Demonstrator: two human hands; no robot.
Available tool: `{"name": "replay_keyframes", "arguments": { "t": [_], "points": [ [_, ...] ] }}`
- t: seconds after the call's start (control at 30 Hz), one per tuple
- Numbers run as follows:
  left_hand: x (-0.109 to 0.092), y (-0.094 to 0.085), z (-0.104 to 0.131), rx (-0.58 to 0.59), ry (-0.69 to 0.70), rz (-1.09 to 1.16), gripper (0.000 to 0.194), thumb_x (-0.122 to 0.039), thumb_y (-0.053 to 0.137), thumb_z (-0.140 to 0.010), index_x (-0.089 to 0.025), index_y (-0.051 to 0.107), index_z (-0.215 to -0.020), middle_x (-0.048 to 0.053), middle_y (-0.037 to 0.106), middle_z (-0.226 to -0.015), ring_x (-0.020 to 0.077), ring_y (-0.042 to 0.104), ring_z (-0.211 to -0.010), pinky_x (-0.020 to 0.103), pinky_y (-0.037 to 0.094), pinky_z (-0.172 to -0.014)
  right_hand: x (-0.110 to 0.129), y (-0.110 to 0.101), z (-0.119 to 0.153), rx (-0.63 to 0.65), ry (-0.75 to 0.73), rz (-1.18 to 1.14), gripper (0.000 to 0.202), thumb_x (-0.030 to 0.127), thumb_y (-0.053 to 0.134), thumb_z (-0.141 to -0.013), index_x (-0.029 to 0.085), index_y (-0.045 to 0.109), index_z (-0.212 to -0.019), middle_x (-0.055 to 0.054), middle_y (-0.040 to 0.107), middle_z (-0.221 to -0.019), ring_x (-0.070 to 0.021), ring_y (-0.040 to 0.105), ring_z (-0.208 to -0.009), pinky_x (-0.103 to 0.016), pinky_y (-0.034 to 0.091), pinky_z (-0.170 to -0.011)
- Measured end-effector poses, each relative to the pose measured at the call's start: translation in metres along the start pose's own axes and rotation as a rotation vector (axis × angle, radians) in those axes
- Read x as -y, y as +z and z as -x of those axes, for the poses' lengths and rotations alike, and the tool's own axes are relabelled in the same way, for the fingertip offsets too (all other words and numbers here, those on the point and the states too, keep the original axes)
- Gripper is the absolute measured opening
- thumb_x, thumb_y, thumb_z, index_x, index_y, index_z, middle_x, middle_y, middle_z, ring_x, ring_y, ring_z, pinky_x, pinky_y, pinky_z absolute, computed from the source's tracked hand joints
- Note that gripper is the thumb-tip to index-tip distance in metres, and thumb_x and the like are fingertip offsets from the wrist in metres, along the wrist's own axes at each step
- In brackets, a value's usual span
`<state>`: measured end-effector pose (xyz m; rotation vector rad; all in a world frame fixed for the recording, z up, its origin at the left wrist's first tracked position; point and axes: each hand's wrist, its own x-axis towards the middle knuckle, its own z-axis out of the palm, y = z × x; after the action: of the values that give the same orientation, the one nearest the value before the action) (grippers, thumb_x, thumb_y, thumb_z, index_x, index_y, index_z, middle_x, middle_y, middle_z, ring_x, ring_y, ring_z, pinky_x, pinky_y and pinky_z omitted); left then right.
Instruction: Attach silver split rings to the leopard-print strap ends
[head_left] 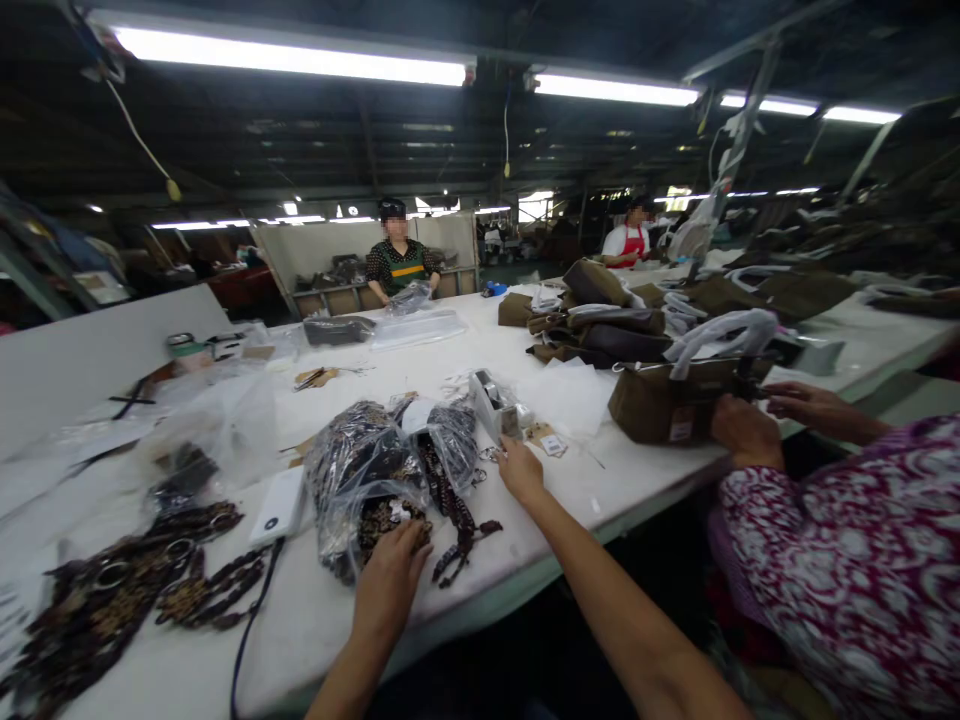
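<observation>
We have a white-covered surface (300,610) before us. At bottom centre, our left hand (394,568) lays its loosely bent fingers on a clear plastic bag (334,480) stuffed with dark brown beaded strands (386,518); whether they pinch it, we cannot tell. Just right of centre, our right hand (521,468) brings its fingers to the near end of a grey, box-shaped tape dispenser (491,405); we cannot make out any grip on tape. Between the hands, loose dark strands (463,525) trail from the bag, and a tug on the plastic could tangle them. Stray tape might stick to the film. Beyond, at upper centre, stands a person in a dark top (397,262).
</observation>
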<state>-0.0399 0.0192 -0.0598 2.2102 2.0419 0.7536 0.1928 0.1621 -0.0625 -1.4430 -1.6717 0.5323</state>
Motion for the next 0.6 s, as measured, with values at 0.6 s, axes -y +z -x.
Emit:
{"name": "replay_keyframes", "arguments": {
  "t": [0.6],
  "points": [
    [-0.02, -0.054, -0.002, -0.135, -0.152, 0.333, 0.033, -0.044, 0.052, -0.089, -0.022, 0.073, -0.102, 0.006, 0.078, -0.097, 0.023, 0.075, -0.074, 0.03, 0.059, -0.068, 0.045, -0.044, 0.072, 0.097, -0.058, -0.281, 0.021, 0.032, 0.056, -0.091, 0.019, 0.072, -0.093, -0.01, 0.065, -0.118, -0.0219, 0.063, -0.104, -0.029, 0.053, -0.078]
  ]
}}
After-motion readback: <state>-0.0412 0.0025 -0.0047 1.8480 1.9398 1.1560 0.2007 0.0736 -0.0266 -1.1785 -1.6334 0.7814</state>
